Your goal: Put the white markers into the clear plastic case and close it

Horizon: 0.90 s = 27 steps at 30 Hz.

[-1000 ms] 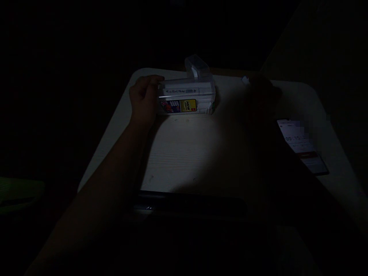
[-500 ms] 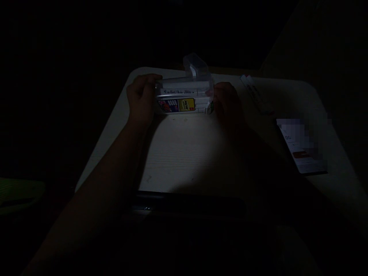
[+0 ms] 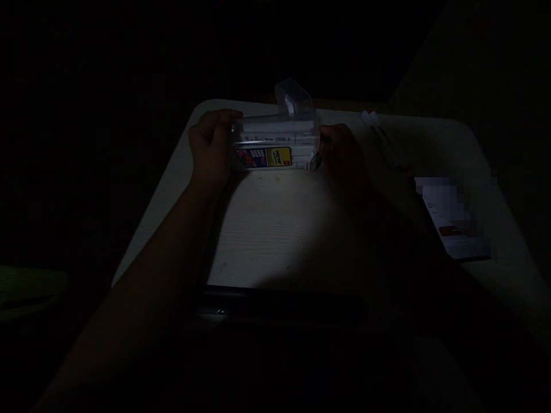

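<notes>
A clear plastic marker case (image 3: pixel 262 129) lies on its side on the white table, its lid (image 3: pixel 297 100) swung up at the right end. White markers (image 3: pixel 275 139) fill it, and a yellow and blue label is on its near face. My left hand (image 3: pixel 210 146) is wrapped round the case's left end. At the open right end is my right hand (image 3: pixel 342 152), its fingers curled close to the marker ends. Shadow hides most of those fingers, and whether they pinch anything does not show. A round green and white piece (image 3: pixel 315 162) shows at the case's lower right corner.
Two loose markers (image 3: pixel 381 137) lie on the table (image 3: pixel 262 229) to the right of my right hand. Nearer me is a phone (image 3: pixel 456 229) with a lit screen. A dark bar (image 3: pixel 279 304) runs along the front edge. Something green (image 3: pixel 32 287) is at far left.
My right hand's fingertips have drawn back slightly to the right from the case's open end. My left hand and the case have stayed nearly still.
</notes>
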{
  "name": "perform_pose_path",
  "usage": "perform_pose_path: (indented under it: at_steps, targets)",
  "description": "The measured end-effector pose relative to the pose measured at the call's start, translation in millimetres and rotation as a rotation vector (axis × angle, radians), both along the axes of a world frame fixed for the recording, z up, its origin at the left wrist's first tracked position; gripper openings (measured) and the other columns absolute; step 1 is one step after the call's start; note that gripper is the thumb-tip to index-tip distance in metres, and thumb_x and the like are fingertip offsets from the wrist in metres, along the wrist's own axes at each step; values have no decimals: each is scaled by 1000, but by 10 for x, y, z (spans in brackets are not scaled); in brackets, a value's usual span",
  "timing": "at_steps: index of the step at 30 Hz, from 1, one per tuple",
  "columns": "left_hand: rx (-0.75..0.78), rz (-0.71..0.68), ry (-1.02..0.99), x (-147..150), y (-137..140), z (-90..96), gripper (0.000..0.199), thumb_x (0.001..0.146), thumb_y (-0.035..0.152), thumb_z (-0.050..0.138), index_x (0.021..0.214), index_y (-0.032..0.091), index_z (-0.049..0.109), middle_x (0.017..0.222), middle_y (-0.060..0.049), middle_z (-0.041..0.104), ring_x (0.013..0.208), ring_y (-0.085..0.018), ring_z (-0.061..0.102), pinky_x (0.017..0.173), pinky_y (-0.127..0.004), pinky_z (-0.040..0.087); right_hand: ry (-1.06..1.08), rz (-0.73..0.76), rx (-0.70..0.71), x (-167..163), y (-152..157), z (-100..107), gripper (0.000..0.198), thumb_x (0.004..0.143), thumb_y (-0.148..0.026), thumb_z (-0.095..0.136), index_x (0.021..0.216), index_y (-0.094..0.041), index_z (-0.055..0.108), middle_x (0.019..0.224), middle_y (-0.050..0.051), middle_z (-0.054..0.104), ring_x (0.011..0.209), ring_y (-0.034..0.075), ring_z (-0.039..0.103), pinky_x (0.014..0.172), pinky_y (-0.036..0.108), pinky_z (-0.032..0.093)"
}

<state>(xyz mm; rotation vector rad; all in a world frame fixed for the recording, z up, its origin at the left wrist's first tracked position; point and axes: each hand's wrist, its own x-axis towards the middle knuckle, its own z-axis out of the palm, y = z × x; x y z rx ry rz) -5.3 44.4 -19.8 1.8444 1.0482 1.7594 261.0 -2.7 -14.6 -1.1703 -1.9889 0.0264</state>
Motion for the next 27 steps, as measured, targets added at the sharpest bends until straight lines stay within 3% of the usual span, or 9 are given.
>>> perform_pose_path:
  at_steps: [4, 13, 21, 27]
  targets:
    - [6, -1, -14, -6, 21, -19, 37, 92, 44, 56, 93, 10, 72, 87, -3, 63, 90, -16, 65, 93, -40, 53, 51, 14, 85, 0, 53, -19, 28, 94, -36, 41, 107, -21, 60, 112, 7, 63, 109, 18, 60, 99, 37, 52]
    - [-21, -6, -27, -1, 33, -10, 24, 93, 21, 52, 94, 9, 73, 86, -4, 66, 85, -14, 64, 81, -29, 52, 31, 13, 41, -4, 41, 3, 31, 92, -37, 45, 113, -21, 62, 110, 9, 64, 103, 17, 62, 93, 34, 55]
    - [-31, 0, -2, -13, 13, -15, 27, 95, 31, 55, 94, 10, 71, 91, -5, 66, 93, -17, 65, 91, -35, 53, 138, 67, 94, 63, 7, -44, 31, 98, -40, 38, 107, -22, 61, 106, 7, 65, 99, 15, 64, 90, 33, 56]
    - [-14, -21, -1, 3, 7, -9, 32, 95, 37, 54, 95, 11, 72, 88, -3, 66, 86, -15, 65, 89, -35, 54, 206, -51, 68, 134, -108, 15, 25, 98, -38, 42, 99, -22, 60, 101, 7, 65, 97, 17, 62, 88, 36, 55]
